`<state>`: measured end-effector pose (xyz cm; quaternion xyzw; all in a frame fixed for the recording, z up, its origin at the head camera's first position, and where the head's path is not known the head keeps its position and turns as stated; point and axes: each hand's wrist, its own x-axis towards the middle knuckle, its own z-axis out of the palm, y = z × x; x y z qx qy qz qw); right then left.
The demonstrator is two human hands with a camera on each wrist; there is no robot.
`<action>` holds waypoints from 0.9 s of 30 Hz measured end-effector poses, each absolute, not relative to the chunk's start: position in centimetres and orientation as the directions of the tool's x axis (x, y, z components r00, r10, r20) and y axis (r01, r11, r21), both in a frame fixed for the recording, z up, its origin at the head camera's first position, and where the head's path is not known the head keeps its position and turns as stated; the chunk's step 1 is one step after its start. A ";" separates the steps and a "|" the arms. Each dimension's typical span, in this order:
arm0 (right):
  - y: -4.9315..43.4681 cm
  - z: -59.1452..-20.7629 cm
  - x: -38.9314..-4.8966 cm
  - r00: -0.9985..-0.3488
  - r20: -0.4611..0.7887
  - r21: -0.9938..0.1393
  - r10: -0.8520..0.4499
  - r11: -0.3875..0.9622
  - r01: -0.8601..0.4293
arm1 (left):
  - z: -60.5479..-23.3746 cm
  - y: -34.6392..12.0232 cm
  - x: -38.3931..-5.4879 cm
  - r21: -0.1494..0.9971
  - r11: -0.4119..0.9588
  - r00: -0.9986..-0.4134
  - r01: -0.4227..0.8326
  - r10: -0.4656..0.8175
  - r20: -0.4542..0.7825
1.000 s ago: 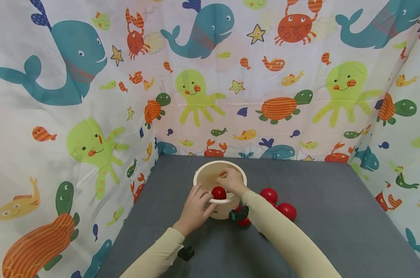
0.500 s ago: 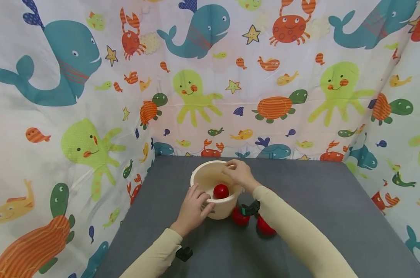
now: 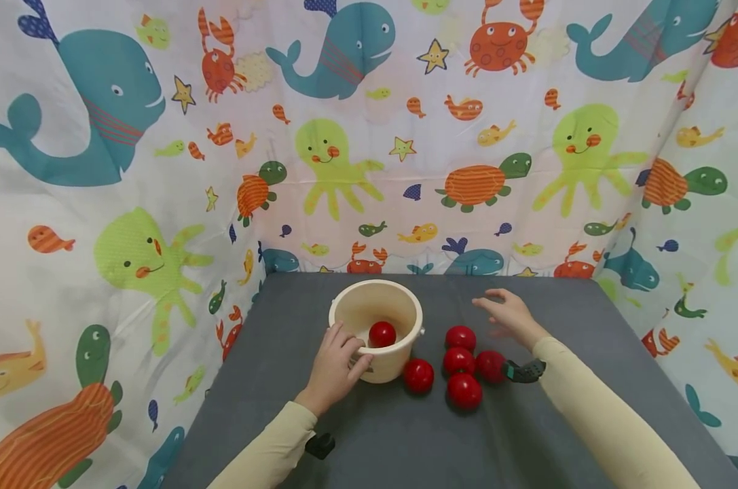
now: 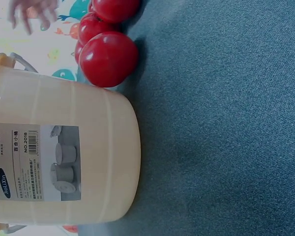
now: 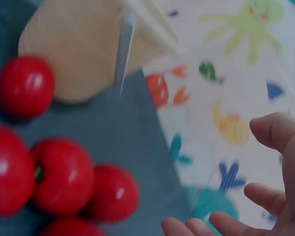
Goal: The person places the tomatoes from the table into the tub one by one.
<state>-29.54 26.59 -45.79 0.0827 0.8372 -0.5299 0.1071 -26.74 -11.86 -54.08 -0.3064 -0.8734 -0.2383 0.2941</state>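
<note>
A cream plastic bucket (image 3: pixel 376 300) stands upright with one red tomato (image 3: pixel 382 334) inside it. My left hand (image 3: pixel 332 370) holds the bucket's near-left rim, fingers over the edge and thumb against the outside. In the left wrist view, the labelled side of the bucket (image 4: pixel 93 147) fills the left part, and the left hand is out of sight. To the right of the bucket, my right hand (image 3: pixel 510 316) hovers with fingers spread and nothing in it. Several tomatoes (image 3: pixel 464 392) lie on the table below it, one (image 3: pixel 418 375) close beside the bucket.
The grey tabletop (image 3: pixel 564 380) runs back to a hanging curtain (image 3: pixel 399 183) printed with sea animals, which also encloses both sides. A pale handle (image 5: pixel 123 54) hangs at the bucket's side. Black bands sit on both wrists, the right one (image 3: pixel 524 371) over the tomatoes.
My right hand has come out of the bucket and moved right, past its rim, uncovering the tomatoes on the table. The left hand stays on the rim.
</note>
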 end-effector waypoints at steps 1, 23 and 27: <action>27.3 -46.4 -29.3 -0.959 -0.281 -0.864 0.034 0.425 0.269 | -54.0 -11.9 -26.8 0.236 0.698 -0.638 0.676 0.394 0.662; 29.0 -55.1 -26.7 -0.931 -0.352 -0.831 0.098 0.425 0.359 | -53.2 -11.9 -27.2 0.277 0.695 -0.665 0.663 0.378 0.644; 28.4 -55.3 -26.5 -0.935 -0.329 -0.829 0.128 0.434 0.352 | -53.1 -11.7 -27.0 0.297 0.698 -0.686 0.652 0.377 0.623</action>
